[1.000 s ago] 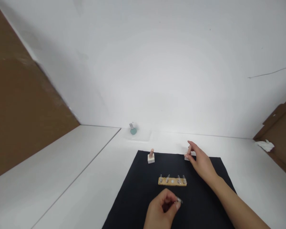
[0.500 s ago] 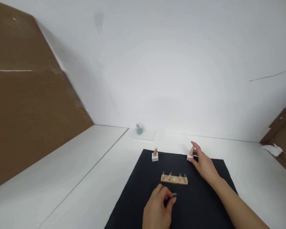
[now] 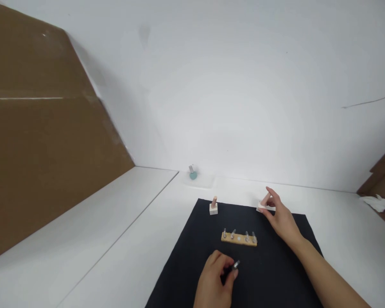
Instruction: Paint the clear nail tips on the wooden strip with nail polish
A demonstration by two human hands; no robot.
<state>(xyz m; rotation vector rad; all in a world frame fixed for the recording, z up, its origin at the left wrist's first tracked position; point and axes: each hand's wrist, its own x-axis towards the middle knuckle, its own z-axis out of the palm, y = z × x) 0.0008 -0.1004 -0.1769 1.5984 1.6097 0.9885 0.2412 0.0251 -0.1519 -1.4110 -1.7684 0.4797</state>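
My left hand (image 3: 216, 278) hovers low over the black mat (image 3: 186, 265), its fingers pinched on a small clear nail tip (image 3: 235, 265). My right hand (image 3: 280, 216) reaches to the mat's far right corner and grips a finger-shaped model on a white cube (image 3: 263, 203), which leans to one side. A second finger model on a white cube (image 3: 213, 206) stands upright at the far left of the mat. Between the hands lies a tan holder strip (image 3: 239, 238) with several clear nail tips standing on it.
A teal nail polish bottle (image 3: 193, 173) stands on a clear tray by the white wall. Brown cardboard (image 3: 35, 141) leans at the left. More cardboard and a crumpled white tissue (image 3: 376, 202) sit at the far right on the white table (image 3: 99, 239).
The view has swung left, so everything sits further right. My left hand turned the nail tip in its pinch. My right hand tilted the finger model on its cube.
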